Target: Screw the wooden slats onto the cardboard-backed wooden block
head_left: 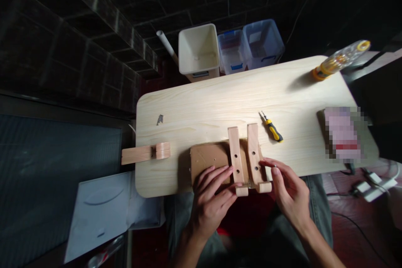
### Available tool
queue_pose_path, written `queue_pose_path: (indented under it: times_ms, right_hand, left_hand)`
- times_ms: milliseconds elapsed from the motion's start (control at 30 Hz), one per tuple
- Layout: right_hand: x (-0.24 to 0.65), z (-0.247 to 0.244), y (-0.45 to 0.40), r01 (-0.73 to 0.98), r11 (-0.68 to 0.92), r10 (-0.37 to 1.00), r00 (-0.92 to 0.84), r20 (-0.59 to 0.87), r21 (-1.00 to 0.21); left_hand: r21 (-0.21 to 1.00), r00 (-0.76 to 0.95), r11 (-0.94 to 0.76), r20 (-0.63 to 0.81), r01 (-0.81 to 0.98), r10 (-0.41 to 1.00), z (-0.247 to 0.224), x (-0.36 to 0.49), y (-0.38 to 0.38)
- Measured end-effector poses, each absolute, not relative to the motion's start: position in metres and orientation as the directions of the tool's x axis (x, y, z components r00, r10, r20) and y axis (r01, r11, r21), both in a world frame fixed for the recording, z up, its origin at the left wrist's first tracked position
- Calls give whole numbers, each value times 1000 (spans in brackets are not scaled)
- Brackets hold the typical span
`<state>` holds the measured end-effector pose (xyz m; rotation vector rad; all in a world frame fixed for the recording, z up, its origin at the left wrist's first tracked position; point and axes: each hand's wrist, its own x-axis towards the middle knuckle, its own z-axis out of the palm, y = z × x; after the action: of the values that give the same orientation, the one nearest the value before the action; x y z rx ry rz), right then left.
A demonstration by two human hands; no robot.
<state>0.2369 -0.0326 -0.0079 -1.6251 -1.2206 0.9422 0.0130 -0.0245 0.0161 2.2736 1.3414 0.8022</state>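
Two pale wooden hooks, a left hook (235, 155) and a right hook (253, 150), lie side by side across a brown cardboard box (209, 157). Each has two dark holes; a screw head seems to sit in the right hook's lower one. My left hand (212, 197) rests on the box with its fingers spread, fingertips against the left hook. Beside the right hook, my right hand (290, 190) is closed in a pinch on a small shiny screw (275, 166), only its end showing. A fingertip of that hand reaches the right hook's edge.
On the table (201, 109) lie several screws (160, 119), a yellow-black screwdriver (272, 129) and more wooden hooks (146, 153) overhanging the left edge. A clear bottle (341, 60) and a blurred-out device (344, 134) are at right. Bins (199, 50) stand behind.
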Motion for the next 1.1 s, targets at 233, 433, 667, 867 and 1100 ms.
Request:
queue_pose_path:
  times_ms: [233,433,667,867,1100]
  right_hand:
    - [237,-8,-34,317,-123,975,214,-55,-940]
    - [236,-6,-32,334,-106,974,223,-30,-937]
    - [242,-1,-25,400,-103,962,274,11,-911]
    - [241,-2,-23,366,-117,942,335,14,-923]
    - [245,0,-22,181,-31,885,463,57,-983]
  left_hand:
    - [603,392,-445,229,662,891,22,12,-22]
    - [552,485,-505,197,664,852,24,5,-13]
    - [522,520,-542,204,659,829,20,4,-10]
    - [500,525,-552,209,667,825,20,3,-10]
    - [495,512,-546,217,676,831,20,4,-11]
